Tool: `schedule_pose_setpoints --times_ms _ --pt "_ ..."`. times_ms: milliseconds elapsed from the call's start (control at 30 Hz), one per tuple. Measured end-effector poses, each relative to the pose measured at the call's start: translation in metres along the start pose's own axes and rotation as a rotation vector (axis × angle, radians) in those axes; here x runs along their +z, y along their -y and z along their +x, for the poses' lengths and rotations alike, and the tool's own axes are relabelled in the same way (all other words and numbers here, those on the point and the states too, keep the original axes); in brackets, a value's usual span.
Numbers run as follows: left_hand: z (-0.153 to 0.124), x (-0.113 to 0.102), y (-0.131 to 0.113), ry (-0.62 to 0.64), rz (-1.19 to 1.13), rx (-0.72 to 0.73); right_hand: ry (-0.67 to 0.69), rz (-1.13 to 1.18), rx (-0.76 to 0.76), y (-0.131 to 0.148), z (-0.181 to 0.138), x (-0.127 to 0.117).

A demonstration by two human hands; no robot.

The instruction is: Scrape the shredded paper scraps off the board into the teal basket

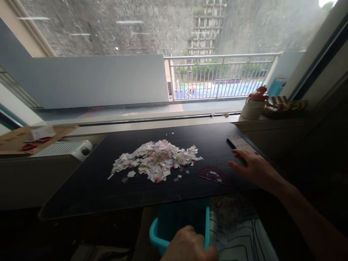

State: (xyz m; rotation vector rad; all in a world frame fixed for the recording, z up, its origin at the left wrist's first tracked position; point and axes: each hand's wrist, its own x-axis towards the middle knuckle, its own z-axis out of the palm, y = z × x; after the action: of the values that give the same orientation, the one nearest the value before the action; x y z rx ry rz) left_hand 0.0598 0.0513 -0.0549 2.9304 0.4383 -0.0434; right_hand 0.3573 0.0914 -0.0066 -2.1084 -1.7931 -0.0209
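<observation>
A heap of small white and pink paper scraps (157, 161) lies in the middle of a dark tabletop (89, 185). My right hand (251, 166) rests flat on the table's right side, fingers stretched out, touching a white card (240, 143) and just right of a dark red protractor (213, 174). My left hand (190, 246) is closed over the rim of a teal plastic bin (176, 223) held below the table's front edge.
A window sill behind the table carries a white pot with a red lid (254, 103) and wooden items (282, 105). A radiator (65, 148) and cardboard with red scissors (29, 145) sit at the left. Patterned cloth (241, 235) lies beside the bin.
</observation>
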Motion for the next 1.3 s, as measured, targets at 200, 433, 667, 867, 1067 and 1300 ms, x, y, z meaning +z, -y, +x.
schedule_pose_setpoints --times_ms 200,433,667,867,1067,1300 --pt "-0.006 -0.033 -0.004 0.15 -0.137 -0.039 0.15 -0.086 -0.156 0.048 -0.007 0.018" --pt "-0.025 -0.041 -0.016 0.017 -0.171 -0.201 0.226 -0.144 -0.172 0.053 -0.003 0.017" --pt "-0.022 -0.041 -0.02 0.011 -0.094 -0.23 0.294 -0.118 -0.201 0.054 0.012 0.021" --pt "-0.027 -0.044 -0.024 0.002 -0.062 -0.264 0.147 0.126 -0.266 0.054 0.012 0.031" --pt "-0.03 -0.044 -0.022 0.008 -0.035 -0.286 0.034 0.221 -0.28 0.082 0.018 0.03" --pt "-0.033 -0.044 -0.02 0.006 -0.041 -0.277 0.163 0.286 -0.433 0.104 0.011 0.03"
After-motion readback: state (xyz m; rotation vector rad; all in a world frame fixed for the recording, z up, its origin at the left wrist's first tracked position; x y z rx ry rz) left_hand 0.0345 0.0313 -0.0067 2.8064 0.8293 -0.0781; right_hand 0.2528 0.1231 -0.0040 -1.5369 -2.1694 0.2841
